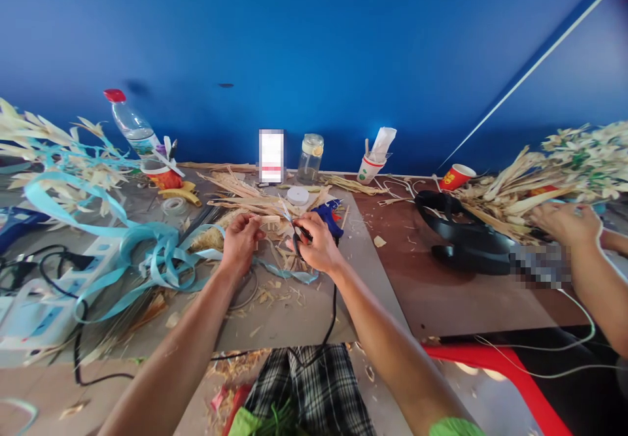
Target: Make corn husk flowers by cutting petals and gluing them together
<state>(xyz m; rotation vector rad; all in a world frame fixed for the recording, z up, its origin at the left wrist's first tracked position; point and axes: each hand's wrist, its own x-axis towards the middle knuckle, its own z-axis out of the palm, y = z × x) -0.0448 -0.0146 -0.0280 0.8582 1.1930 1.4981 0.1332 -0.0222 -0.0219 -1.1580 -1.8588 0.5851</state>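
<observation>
My left hand (241, 238) is closed in a pinch on a pale straw strip (269, 219) held above the grey board (294, 312). My right hand (318, 243) is closed round black-handled scissors (299, 234), whose blades point at the strip's end. A blue glue gun (328, 217) lies just behind my right hand, its black cord running toward me. A light blue ribbon (147, 246) curls in loops left of my left hand and trails under both hands. Straw pieces (245, 194) are piled behind the hands.
A plastic bottle (131, 125), a glass jar (311, 157), a phone (271, 155), a white tape roll (297, 195) and paper cups (369, 168) stand at the back. Another person's hand (564, 221) works on a straw bundle (540, 181) at right, beside a black object (466, 240). Cables lie at left.
</observation>
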